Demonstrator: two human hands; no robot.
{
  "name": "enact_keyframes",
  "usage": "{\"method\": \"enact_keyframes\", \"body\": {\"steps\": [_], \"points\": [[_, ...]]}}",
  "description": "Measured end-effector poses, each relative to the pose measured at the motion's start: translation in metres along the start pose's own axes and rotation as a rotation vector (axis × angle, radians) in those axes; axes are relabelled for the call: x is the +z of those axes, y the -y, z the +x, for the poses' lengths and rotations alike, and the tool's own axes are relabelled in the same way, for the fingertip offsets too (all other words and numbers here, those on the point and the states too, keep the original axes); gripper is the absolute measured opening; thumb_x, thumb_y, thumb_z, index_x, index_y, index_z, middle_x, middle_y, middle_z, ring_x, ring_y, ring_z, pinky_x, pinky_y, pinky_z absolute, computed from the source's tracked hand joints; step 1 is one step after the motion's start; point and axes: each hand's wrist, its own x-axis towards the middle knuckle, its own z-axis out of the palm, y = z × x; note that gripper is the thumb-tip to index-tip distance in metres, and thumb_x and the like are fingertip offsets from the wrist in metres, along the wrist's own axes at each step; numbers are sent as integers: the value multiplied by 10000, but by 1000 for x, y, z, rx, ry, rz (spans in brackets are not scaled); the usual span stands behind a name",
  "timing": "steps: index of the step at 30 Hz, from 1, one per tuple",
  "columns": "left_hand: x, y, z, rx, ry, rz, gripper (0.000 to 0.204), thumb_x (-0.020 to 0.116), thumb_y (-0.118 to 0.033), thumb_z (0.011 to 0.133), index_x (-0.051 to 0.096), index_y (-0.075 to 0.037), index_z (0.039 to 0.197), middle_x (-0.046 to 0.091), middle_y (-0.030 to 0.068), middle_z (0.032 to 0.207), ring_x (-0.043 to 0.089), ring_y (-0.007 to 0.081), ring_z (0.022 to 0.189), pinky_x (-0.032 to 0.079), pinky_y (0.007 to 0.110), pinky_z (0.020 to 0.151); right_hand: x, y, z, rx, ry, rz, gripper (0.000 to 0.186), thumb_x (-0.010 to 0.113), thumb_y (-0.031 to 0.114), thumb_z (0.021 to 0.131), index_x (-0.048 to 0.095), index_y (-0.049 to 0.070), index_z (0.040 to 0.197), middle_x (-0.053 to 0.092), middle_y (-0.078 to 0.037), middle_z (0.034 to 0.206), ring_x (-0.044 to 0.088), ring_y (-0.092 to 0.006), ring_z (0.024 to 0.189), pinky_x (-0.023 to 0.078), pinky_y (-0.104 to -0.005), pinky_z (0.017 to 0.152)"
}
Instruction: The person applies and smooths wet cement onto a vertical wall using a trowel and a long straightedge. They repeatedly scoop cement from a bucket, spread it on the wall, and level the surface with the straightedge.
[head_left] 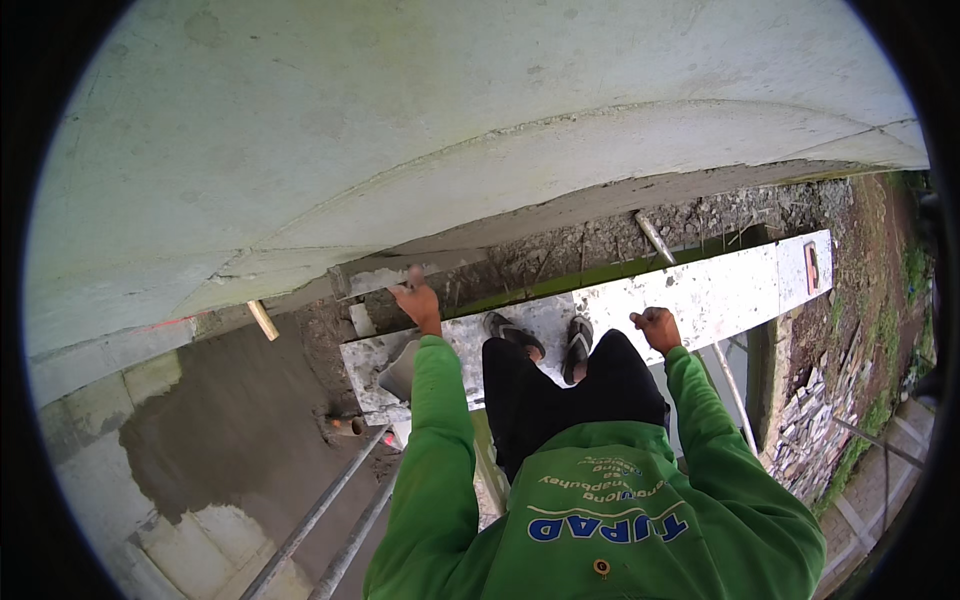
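Note:
My left hand [420, 308] reaches forward to the lower edge of the pale concrete wall [450, 160], its fingers apart and one stretched up. It is nearest to a ledge [375, 280] with a whitish patch; whether it touches is unclear. Below that hand, a flat grey sheet-like piece [400, 374] lies on the left end of the long, spattered white plank [690, 296]. My right hand [656, 329] hangs over the plank, fingers curled closed, and nothing shows in it. My feet, in dark sandals [577, 345], rest on the plank.
Metal poles [315, 515] rise at lower left beside a dark wet-looking patch [215, 430] on the ground. A short wooden stick [263, 320] juts from under the wall. Rubble [815, 430] lies down to the right. A red-framed handle [811, 268] marks the plank's right end.

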Motion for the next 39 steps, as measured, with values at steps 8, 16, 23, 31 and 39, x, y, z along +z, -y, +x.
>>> {"method": "enact_keyframes", "body": {"steps": [8,16,23,31,39], "points": [[23,21,-4,299,49,61,831,617,-379,914,214,197,1357,394,353,1351,444,374,1238,317,386,1048,239,9,203,126,556,438,207,635,192,859,630,4,946,652,-89,820,622,-189,676,489,-318,518],[27,46,16,587,-105,-13,747,682,-200,885,245,114,1403,375,264,1401,396,310,1264,276,366,1079,465,8,319,493,688,1151,601,461,339,980,271,-10,1432,407,-263,1389,498,-385,1220,459,-510,990],[-8,45,19,678,-194,12,694,679,-124,879,277,72,1410,405,201,1382,444,243,1202,340,343,1035,588,83,294,830,769,1744,569,427,278,999,183,56,1463,285,-258,1457,411,-403,1285,377,-571,1039],[1,48,37,622,-173,-79,694,694,-136,875,290,66,1402,447,189,1341,484,235,1155,398,333,981,610,106,327,838,560,1945,316,386,208,1003,410,34,1265,407,-202,1369,432,-343,1262,353,-518,1085],[9,39,35,585,-165,-141,633,694,-117,873,338,63,1365,483,178,1286,511,229,1115,443,332,942,563,89,340,788,625,1898,331,377,208,1016,402,34,1297,381,-193,1400,402,-343,1289,334,-512,1097]]}}
